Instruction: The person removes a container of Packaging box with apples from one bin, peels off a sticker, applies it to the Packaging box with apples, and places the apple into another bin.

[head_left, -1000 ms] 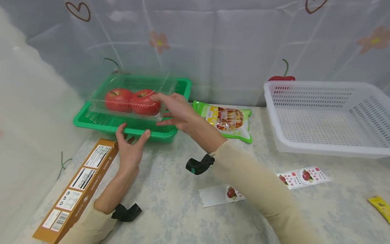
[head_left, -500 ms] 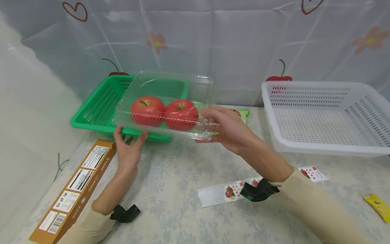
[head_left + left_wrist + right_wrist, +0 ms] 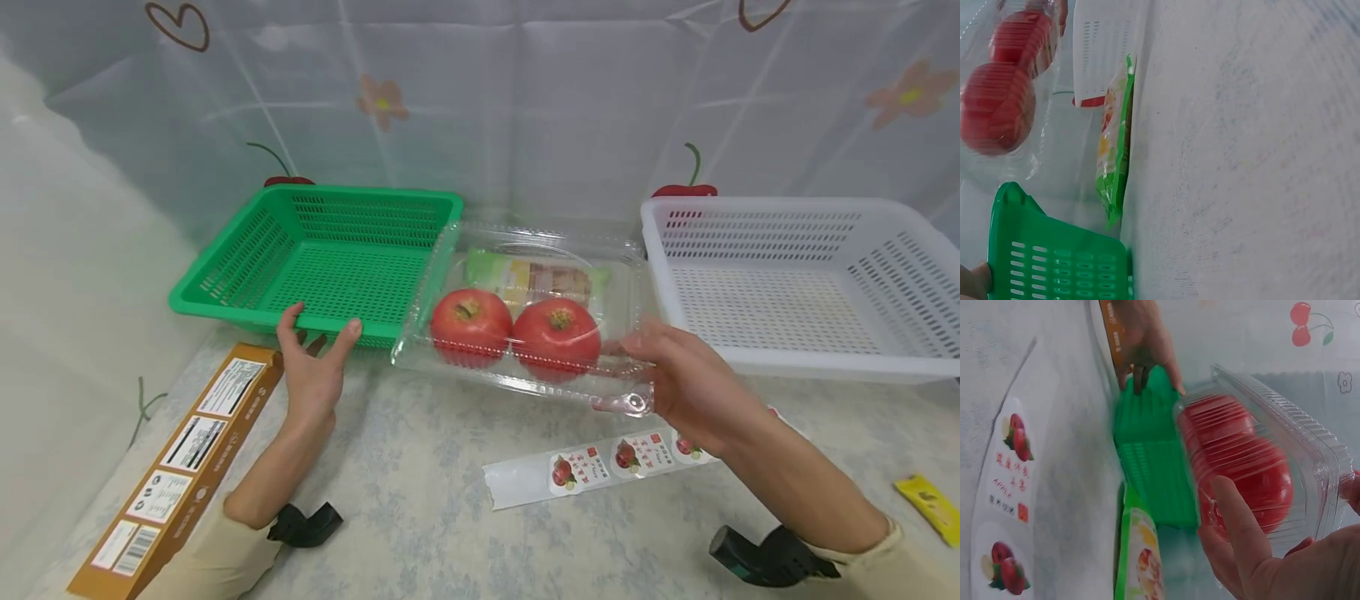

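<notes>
My right hand grips the right end of a clear plastic clamshell box, held above the table. Two red apples sit side by side inside it, seen through the lid. In the right wrist view the thumb presses the box's side. My left hand holds the front rim of a green basket, which has nothing in it. Behind the clear box lies a green-and-white food packet, seen through the plastic in the head view.
A white basket stands at the right. A strip of apple stickers lies in front, partly under the right forearm in view. A long brown box lies at the left, and a small yellow packet at the far right.
My right hand has lifted the clear box with the apples out of the green basket and carried it right and nearer. The left hand has stayed at the basket rim.
</notes>
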A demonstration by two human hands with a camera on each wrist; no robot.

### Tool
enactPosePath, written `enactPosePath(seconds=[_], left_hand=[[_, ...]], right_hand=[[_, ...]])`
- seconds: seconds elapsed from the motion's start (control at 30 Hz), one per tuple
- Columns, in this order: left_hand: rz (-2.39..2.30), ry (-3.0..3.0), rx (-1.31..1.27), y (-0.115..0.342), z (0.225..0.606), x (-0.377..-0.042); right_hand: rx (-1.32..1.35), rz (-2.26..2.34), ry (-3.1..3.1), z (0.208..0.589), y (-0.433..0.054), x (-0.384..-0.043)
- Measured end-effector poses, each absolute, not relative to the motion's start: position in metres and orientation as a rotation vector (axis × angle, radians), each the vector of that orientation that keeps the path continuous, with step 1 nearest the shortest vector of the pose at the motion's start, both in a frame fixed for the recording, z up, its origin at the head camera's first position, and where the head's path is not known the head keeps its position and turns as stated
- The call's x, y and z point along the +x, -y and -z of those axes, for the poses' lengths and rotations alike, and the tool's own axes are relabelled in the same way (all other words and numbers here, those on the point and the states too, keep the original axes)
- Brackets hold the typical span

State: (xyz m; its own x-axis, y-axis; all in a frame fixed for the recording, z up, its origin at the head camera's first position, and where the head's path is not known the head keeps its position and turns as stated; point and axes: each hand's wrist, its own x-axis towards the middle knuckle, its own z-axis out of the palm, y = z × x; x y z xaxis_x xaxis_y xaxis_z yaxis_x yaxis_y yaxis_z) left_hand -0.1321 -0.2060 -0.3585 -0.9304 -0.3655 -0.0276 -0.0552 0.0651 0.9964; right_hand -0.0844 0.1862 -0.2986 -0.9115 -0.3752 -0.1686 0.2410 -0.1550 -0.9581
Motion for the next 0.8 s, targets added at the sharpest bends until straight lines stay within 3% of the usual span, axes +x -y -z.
enactPosePath(seconds=[0.3, 0.8], left_hand=[[1.953, 2.123, 0.428, 0.206, 0.358, -0.131], [1.961, 2.128, 0.428, 0.207, 0.358, -0.131]], right_hand=[[-0.076, 1.968, -1.832, 0.323, -0.216, -0.070], [0.050, 1.955, -1.811, 0.342, -0.210, -0.077]])
